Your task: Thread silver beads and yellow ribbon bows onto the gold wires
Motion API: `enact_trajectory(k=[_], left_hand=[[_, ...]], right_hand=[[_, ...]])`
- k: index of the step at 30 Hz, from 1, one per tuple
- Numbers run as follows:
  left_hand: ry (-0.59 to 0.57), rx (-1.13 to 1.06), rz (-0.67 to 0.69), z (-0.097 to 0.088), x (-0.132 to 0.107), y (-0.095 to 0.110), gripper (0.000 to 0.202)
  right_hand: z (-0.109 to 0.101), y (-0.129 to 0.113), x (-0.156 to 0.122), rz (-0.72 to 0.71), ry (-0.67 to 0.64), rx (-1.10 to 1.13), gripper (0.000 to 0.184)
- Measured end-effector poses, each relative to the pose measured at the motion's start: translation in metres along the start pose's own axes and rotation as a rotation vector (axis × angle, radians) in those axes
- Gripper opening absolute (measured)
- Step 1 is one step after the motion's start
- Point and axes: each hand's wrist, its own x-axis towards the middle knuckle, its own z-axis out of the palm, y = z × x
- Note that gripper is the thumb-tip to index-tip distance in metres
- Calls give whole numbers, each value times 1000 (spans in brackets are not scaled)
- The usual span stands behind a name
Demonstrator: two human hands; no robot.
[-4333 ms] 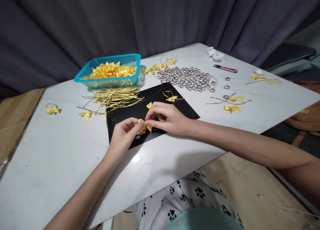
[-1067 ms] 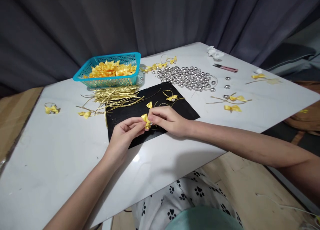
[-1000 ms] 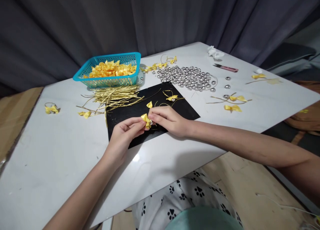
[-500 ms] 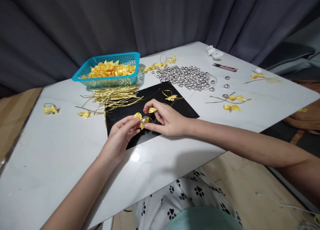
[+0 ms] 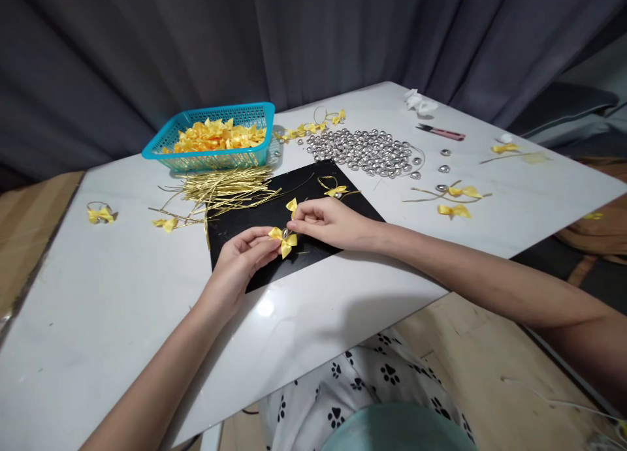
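My left hand [image 5: 245, 258] pinches a yellow ribbon bow [image 5: 288, 245] between thumb and fingers, above a black mat. A silver heart-shaped bead [image 5: 285, 233] sits at the top of this bow. Just right of the bead, the thumb and forefinger of my right hand [image 5: 328, 222] are pressed together on what looks like a thin gold twist tie, mostly hidden by the fingers. Behind these fingertips a second yellow bow [image 5: 292, 207] shows in part. Further back on the black mat [image 5: 255, 226] lies a finished-looking bow with a wire loop [image 5: 336, 191].
A blue basket [image 5: 210, 159] of yellow bows stands at the back left, with a pile of gold twist ties [image 5: 228, 188] before it. Silver beads [image 5: 365, 152] are heaped behind the mat. Small snips [image 5: 443, 132] and loose bows [image 5: 454, 211] lie to the right.
My right hand has closed from a spread grip into a pinch beside the bead. The bow in my left hand has turned, so its loops and tails now show more fully.
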Motion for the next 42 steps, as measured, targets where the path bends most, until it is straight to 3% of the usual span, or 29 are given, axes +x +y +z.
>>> enact_trajectory(k=[6,11,16,22,27,34,42], left_hand=[[-22,103,-52,-1,-4,6,21],[-68,130,2,-3,-4,3,20],[-76,102,1,-4,-3,3,24],[-93,92,-4,-4,-2,4,26],[-46,87,56,-7,-2,2,20],[-103,118,26,-5,-2,3,19],[-112,207,102,-5,-2,2,25]], right_hand=[[-14,-4,1,154,-106,-28,40],[-17,-7,-1,131,-272,61,28],[-14,-7,0,106,-193,119,13],[-10,-8,-2,5,-157,232,15],[-8,-7,-3,36,-195,225,18],[-6,-5,-2,77,-205,271,20],[-6,-5,-2,46,-150,138,17]])
